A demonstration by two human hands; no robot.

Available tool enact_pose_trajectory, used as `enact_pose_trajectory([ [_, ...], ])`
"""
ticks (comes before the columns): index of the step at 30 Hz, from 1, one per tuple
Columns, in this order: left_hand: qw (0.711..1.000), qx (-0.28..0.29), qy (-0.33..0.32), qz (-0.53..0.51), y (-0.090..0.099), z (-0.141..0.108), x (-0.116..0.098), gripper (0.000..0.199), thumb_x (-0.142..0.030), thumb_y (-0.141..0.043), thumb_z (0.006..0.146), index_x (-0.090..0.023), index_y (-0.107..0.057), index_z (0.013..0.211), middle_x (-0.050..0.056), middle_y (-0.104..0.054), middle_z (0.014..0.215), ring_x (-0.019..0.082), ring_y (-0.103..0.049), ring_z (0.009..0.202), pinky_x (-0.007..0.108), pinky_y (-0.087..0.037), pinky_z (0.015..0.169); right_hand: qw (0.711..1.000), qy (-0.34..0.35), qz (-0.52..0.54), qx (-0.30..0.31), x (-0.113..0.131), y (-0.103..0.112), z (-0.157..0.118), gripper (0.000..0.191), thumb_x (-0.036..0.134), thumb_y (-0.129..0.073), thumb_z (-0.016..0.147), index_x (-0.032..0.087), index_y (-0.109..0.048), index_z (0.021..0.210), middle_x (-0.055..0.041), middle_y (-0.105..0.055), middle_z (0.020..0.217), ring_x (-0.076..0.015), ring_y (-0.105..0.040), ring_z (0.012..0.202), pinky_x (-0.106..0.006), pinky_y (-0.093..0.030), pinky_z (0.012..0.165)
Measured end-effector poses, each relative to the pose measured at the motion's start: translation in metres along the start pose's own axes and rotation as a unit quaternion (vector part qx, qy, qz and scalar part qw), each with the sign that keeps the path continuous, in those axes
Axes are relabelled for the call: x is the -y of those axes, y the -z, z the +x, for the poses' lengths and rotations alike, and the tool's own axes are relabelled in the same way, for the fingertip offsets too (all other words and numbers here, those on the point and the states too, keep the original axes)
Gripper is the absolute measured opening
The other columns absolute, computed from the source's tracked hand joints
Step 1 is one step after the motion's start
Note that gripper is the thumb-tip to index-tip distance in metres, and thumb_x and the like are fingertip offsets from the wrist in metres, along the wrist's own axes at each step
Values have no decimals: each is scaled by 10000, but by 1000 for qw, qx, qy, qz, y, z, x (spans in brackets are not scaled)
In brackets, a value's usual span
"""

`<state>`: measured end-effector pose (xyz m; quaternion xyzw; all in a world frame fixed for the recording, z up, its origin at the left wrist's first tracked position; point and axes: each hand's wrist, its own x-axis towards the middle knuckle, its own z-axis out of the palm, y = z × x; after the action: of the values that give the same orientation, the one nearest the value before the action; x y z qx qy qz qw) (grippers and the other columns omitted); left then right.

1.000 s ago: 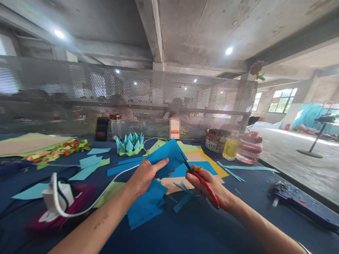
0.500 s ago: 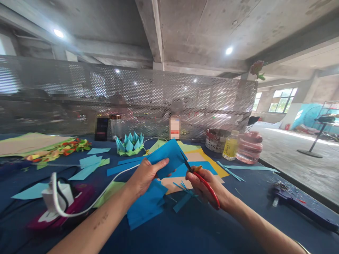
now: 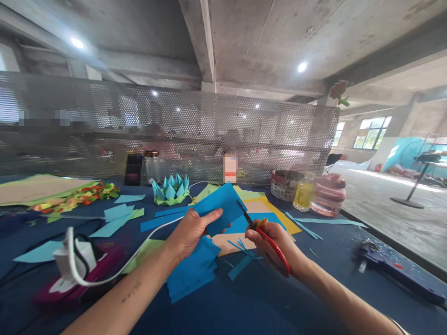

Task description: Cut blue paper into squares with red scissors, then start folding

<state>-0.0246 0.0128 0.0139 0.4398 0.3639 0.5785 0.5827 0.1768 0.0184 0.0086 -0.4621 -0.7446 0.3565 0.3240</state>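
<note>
A blue paper piece (image 3: 225,204) is pinched in my left hand (image 3: 195,228), thumb on top and fingertips showing below. My right hand (image 3: 270,239) is wrapped round red-handled scissors (image 3: 275,253), whose dark blades reach the right edge of the paper. Below my left hand lies a stack of blue paper (image 3: 190,274). Thin blue strips (image 3: 242,260) are scattered between the hands on the dark blue tabletop. More blue, peach and yellow sheets (image 3: 260,204) spread out behind the scissors.
Behind stand a folded paper lotus (image 3: 171,190), a lidded jar (image 3: 152,167), a phone (image 3: 230,168), a basket (image 3: 284,185), a yellow bottle (image 3: 303,193) and a pink bottle (image 3: 328,195). A power strip (image 3: 66,284) with a white cable is left; a glue gun (image 3: 401,270) lies right.
</note>
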Motion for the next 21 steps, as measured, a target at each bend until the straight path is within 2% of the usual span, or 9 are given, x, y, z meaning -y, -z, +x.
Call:
enact_pose_trajectory([
  [7,1000,6,-3,8,1,0,0,257,-345,-814,588,-139,-698,690,76,-738,753,287,-703,770,367,-563,693,999,12,-28,-13,5,0,-2,477,635,-517,785,205,-396,618,67,-361,433,-57,-318,368,-187,-213,344],
  [11,1000,5,-5,26,1,1,0,255,-356,-799,610,-141,-713,718,86,-747,808,272,-704,775,334,-556,684,999,24,-47,-1,4,1,-3,507,660,-446,812,205,-388,595,52,-381,429,-69,-347,388,-196,-226,363],
  [21,1000,5,-7,25,-1,-1,0,224,-340,-800,612,-144,-698,646,57,-731,677,253,-702,719,310,-544,652,998,41,-34,28,2,2,-4,518,660,-418,835,207,-390,586,51,-405,434,-84,-424,385,-203,-298,389],
])
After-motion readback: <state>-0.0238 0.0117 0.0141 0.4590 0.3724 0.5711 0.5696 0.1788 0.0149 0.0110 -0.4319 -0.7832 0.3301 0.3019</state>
